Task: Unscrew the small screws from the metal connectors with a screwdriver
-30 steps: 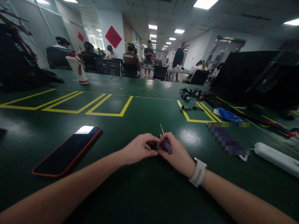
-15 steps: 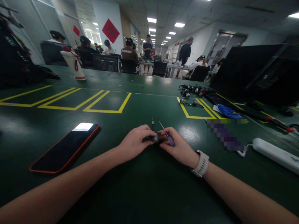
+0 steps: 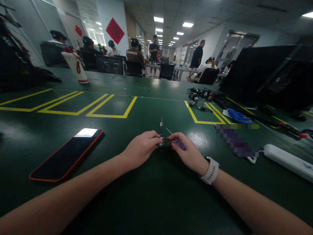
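Note:
My left hand (image 3: 144, 147) is closed on a small round metal part (image 3: 160, 142) with a thin shaft (image 3: 160, 128) pointing away from me; what kind of part it is I cannot make out. Its near side shows between the fingertips, the rest is covered. In my right hand (image 3: 187, 150) is a small screwdriver (image 3: 180, 144) with a purple handle, its slim blade aimed up and away to the left. The right fingertips are close beside the metal part; whether they touch it is unclear. A tiny speck lies on the green table just below the part.
An orange-edged phone (image 3: 67, 155) lies left. To the right are a blurred purple item (image 3: 236, 140), a white power strip (image 3: 288, 162), blue gloves (image 3: 238, 116) and several metal parts (image 3: 199, 94). A white cup (image 3: 76, 67) stands at the back left; people sit and stand beyond.
The metal part has tipped and shifted slightly in my left fingers. My right hand has drawn a little to the right with the screwdriver. A person in the background has stepped right.

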Motion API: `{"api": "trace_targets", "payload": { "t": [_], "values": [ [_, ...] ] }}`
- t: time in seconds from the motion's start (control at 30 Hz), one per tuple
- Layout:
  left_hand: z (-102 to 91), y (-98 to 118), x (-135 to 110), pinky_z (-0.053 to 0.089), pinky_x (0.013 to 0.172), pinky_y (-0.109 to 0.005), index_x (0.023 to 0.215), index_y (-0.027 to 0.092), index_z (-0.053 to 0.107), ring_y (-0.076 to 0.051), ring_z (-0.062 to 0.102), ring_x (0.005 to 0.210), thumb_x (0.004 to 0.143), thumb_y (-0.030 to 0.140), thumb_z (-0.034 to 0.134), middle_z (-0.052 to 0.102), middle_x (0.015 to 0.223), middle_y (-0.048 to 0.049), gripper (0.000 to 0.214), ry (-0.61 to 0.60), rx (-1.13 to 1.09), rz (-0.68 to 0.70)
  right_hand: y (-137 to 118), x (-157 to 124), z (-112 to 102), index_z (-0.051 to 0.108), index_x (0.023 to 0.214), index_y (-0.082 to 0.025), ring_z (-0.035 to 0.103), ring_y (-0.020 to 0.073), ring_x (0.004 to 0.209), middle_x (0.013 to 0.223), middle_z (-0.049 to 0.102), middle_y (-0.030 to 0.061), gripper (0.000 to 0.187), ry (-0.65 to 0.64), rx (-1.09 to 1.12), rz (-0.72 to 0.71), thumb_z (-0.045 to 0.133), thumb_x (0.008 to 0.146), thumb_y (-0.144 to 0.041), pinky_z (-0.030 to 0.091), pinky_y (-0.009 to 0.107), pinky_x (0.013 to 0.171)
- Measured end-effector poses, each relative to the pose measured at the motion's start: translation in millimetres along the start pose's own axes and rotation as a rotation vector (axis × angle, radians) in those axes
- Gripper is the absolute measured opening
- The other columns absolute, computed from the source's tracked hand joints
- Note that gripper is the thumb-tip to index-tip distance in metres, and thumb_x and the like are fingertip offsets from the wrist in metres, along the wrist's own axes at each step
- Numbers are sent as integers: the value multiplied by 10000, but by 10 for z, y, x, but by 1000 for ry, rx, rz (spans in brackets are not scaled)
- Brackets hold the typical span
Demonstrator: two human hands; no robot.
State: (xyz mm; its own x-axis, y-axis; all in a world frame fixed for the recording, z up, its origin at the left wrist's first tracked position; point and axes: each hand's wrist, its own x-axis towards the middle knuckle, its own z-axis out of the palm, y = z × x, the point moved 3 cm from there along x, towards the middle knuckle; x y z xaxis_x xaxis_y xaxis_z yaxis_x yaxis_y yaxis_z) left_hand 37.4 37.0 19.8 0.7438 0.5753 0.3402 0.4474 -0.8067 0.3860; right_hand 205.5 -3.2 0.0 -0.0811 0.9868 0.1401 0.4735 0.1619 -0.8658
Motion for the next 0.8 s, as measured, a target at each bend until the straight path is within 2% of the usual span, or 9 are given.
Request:
{"api": "trace_targets", "payload": {
  "t": [0.07, 0.17, 0.27, 0.33, 0.47, 0.63, 0.8],
  "values": [
    [-8, -59, 14, 502, 787, -372, 970, 182, 660, -192, 593, 901, 776, 64, 542, 624, 975, -56, 256, 87, -144, -100, -5, 0, -8, 550, 1009, -184, 606, 186, 913, 1042, 610, 74, 179, 9, 24, 3, 470, 850, -164, 502, 400, 821],
    [-24, -207, 27, 521, 807, -354, 899, 168, 667, -178, 624, 871, 709, 107, 651, 646, 922, -43, 200, 261, -504, -364, -40, -7, -33, 593, 1022, -193, 615, 187, 902, 1021, 645, 71, 194, 47, 50, -40, 506, 853, -234, 496, 391, 813],
    [-15, -338, 23, 534, 811, -332, 922, 155, 651, -166, 650, 836, 673, 139, 710, 664, 894, -41, 257, 420, -862, -636, -93, -33, -70, 648, 943, -186, 626, 183, 816, 891, 676, 58, 213, 120, 56, -104, 548, 839, -343, 498, 360, 744],
    [-6, -377, 20, 545, 792, -312, 957, 146, 639, -163, 658, 833, 662, 109, 719, 658, 916, -47, 308, 495, -1010, -747, -108, -53, -80, 660, 839, -172, 622, 170, 719, 765, 670, 45, 261, 145, 77, -97, 536, 840, -402, 496, 329, 672],
    [7, -373, 19, 550, 800, -281, 975, 116, 631, -161, 667, 864, 703, 51, 671, 658, 975, -78, 283, 544, -1125, -793, -111, -77, -60, 636, 717, -160, 588, 142, 590, 619, 620, 19, 335, 135, 69, -59, 504, 849, -439, 470, 282, 576],
    [21, -361, 1, 552, 813, -281, 995, 134, 640, -168, 669, 888, 710, 101, 692, 678, 1011, -77, 292, 491, -1116, -758, -116, -76, -37, 624, 718, -157, 573, 129, 568, 610, 600, 10, 331, 104, 22, -73, 483, 864, -418, 446, 256, 544],
    [1, -332, 0, 549, 808, -265, 967, 128, 656, -158, 666, 890, 705, 108, 697, 693, 992, -69, 266, 492, -1109, -721, -168, -83, -52, 618, 708, -162, 554, 117, 547, 594, 586, -1, 326, 79, -50, -95, 464, 879, -394, 420, 240, 526]
  ]
}}
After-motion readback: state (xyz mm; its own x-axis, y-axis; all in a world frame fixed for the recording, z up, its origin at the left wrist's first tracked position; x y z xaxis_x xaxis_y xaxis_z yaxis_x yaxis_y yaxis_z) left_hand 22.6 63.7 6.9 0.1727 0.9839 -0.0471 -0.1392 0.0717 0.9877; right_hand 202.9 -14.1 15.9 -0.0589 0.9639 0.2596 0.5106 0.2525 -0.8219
